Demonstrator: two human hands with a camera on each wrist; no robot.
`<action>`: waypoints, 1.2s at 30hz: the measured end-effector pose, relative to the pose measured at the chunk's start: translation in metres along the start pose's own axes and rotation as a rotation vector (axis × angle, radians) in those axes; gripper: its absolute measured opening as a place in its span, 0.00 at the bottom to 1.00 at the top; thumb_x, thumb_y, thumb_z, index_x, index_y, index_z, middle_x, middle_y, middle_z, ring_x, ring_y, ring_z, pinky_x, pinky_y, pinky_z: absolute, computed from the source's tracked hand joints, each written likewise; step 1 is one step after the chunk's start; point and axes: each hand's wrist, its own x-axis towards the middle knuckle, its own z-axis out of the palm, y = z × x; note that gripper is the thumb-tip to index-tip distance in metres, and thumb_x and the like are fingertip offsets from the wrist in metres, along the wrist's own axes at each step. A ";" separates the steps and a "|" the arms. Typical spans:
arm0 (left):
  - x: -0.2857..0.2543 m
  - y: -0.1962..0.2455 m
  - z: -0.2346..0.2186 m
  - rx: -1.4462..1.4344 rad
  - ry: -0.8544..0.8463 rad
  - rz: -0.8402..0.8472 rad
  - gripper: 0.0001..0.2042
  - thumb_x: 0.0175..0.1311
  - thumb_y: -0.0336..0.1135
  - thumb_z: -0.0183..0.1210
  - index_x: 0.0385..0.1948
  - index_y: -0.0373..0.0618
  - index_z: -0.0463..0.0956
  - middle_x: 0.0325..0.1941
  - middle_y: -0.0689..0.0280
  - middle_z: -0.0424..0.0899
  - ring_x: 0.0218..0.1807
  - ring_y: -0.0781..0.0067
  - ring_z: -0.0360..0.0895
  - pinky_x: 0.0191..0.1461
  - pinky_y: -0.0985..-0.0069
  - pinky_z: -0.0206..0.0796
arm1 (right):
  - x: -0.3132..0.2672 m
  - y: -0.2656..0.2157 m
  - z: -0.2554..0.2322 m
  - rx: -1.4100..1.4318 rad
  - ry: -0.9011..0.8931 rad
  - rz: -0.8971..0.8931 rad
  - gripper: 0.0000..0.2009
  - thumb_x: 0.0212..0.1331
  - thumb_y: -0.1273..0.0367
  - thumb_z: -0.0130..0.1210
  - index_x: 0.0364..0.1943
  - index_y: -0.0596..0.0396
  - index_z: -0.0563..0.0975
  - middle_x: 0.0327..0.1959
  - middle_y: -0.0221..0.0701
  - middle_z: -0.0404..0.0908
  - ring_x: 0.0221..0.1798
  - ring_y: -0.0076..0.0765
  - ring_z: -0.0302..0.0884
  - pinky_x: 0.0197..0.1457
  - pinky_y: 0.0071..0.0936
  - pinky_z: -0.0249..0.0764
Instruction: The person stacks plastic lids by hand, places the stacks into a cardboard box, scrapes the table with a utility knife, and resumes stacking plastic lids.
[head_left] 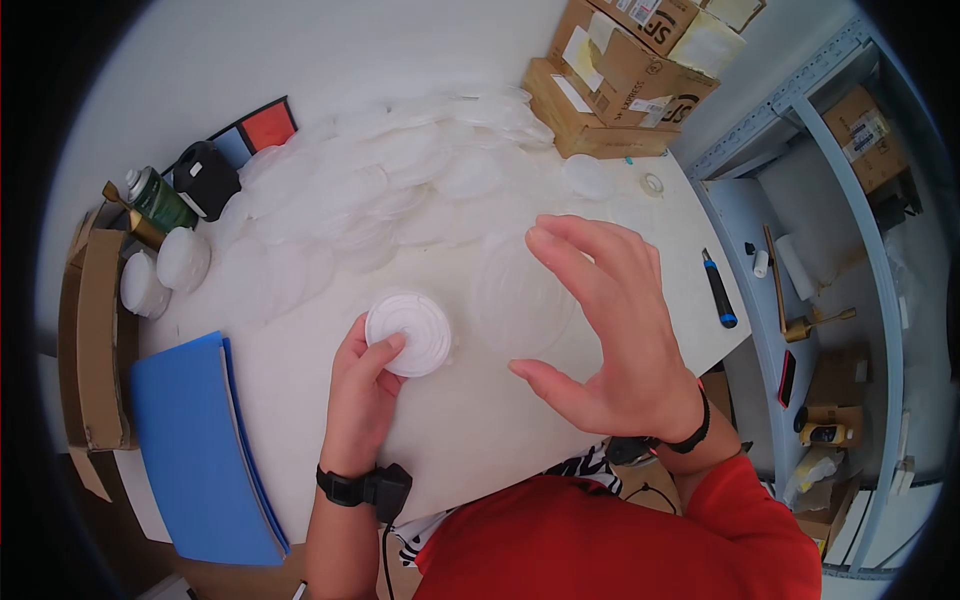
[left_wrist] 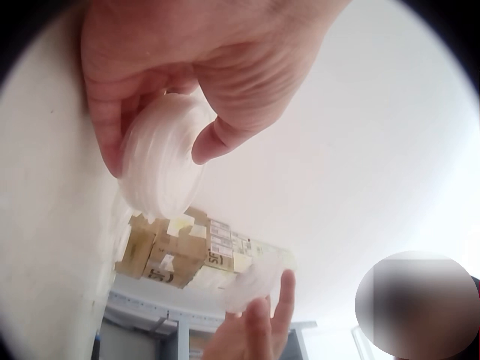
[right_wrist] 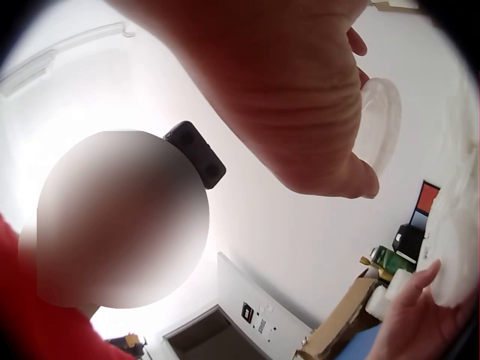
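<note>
In the head view my left hand (head_left: 365, 385) grips a small stack of round, whitish plastic lids (head_left: 420, 345), its thumb lying across the top one. The left wrist view shows the layered edges of the stack (left_wrist: 161, 161) between thumb and fingers. To the right, my right hand (head_left: 620, 320) spans a larger, see-through round lid (head_left: 515, 305), holding it by the rim between thumb and fingertips. That clear lid (right_wrist: 382, 124) stands raised in the right wrist view, partly hidden by the hand.
A wide heap of clear plastic lids (head_left: 400, 180) covers the table's back. Cardboard boxes (head_left: 630, 90) stand behind at right. A blue folder (head_left: 205, 450) and white bowls (head_left: 183, 260) lie left. Near the right edge are a utility knife (head_left: 718, 290) and a tape roll (head_left: 652, 184).
</note>
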 end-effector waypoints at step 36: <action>-0.003 -0.003 0.004 -0.061 -0.071 -0.027 0.24 0.76 0.49 0.57 0.62 0.40 0.71 0.56 0.64 0.81 0.57 0.74 0.79 0.61 0.71 0.71 | -0.003 -0.004 0.093 0.020 -0.185 -0.080 0.39 0.45 0.69 0.71 0.68 0.56 0.71 0.65 0.46 0.68 0.63 0.55 0.68 0.65 0.48 0.61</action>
